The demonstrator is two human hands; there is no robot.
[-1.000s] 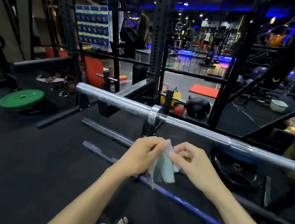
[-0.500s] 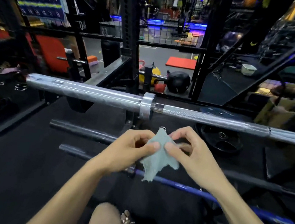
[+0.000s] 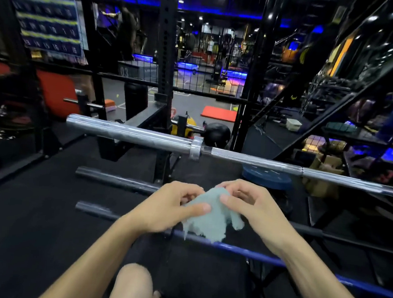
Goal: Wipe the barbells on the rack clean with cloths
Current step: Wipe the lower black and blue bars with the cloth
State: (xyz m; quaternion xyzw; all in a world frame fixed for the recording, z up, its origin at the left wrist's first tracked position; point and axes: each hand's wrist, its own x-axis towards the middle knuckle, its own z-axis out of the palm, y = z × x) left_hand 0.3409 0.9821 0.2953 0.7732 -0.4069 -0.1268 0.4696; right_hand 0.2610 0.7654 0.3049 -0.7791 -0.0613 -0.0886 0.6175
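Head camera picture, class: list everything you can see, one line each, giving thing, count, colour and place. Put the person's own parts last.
Silver barbell: one, silver, lying across the rack at mid-picture.
Dark bars: two, black, lower on the rack, below the silver one.
Blue bar: one, blue, nearest the person, under the hands.
Cloth: one, pale green, held between both hands.
Rack: one, black, upright behind the barbell.
Weight plate: one, blue, on the floor at the right.
Ball: one, black, behind the barbell.
Mat: one, red, on the far floor.
Left hand: one, fingers pinching the cloth.
Right hand: one, fingers pinching the cloth.
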